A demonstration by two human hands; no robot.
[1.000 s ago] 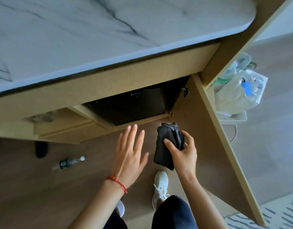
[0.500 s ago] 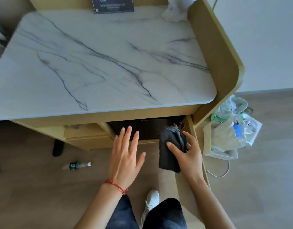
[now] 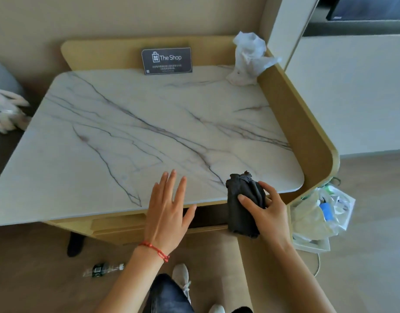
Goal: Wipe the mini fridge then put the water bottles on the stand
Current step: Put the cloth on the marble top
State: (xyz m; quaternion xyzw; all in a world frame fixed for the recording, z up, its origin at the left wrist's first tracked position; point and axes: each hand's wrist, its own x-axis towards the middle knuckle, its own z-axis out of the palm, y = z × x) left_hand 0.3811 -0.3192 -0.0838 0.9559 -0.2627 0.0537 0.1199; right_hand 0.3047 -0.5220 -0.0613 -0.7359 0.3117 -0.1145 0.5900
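My right hand (image 3: 268,211) grips a folded dark grey cloth (image 3: 242,206) at the front right edge of the stand's white marble top (image 3: 149,132). Beside it my left hand (image 3: 168,211) hovers flat with fingers spread, holding nothing, over the same front edge. Only a dark strip of the mini fridge (image 3: 209,214) shows under the top, between my two hands. One water bottle (image 3: 104,269) lies on its side on the wooden floor at the lower left.
A dark "The Shop" sign (image 3: 167,61) leans at the back of the stand, with a crumpled white plastic bag (image 3: 248,57) in the back right corner. A white bin with plastic bags (image 3: 321,213) stands to the right of the stand. My shoes and legs are below.
The view has risen from under the stand to above it. Both hands came up from in front of the fridge to the marble top's front edge; my right hand still holds the cloth.
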